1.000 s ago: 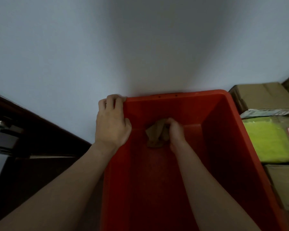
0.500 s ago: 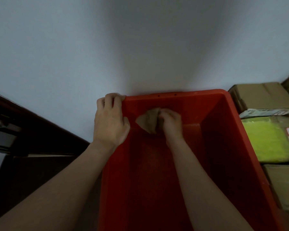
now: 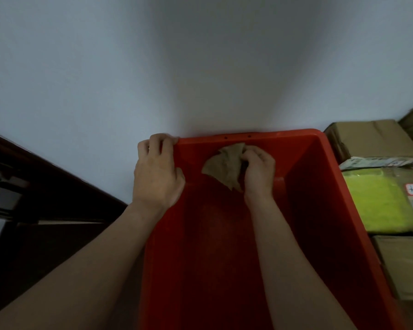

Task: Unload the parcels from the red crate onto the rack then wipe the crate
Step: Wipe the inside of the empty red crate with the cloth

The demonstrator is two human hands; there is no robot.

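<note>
Two bare forearms reach into a red crate (image 3: 332, 210). The right hand (image 3: 259, 173) bunches a brown cloth (image 3: 224, 166) against the far inner wall (near the rim). The left hand (image 3: 156, 175) clasps the far left corner. Parcels (image 3: 379, 201) sit beside the crate.

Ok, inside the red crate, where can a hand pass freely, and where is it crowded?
Free: the red crate floor between the forearms, and along its right wall. Crowded: the far end, where the left hand grips the rim corner and the right hand holds a brown cloth against the wall. Outside its right side lie parcels.
</note>
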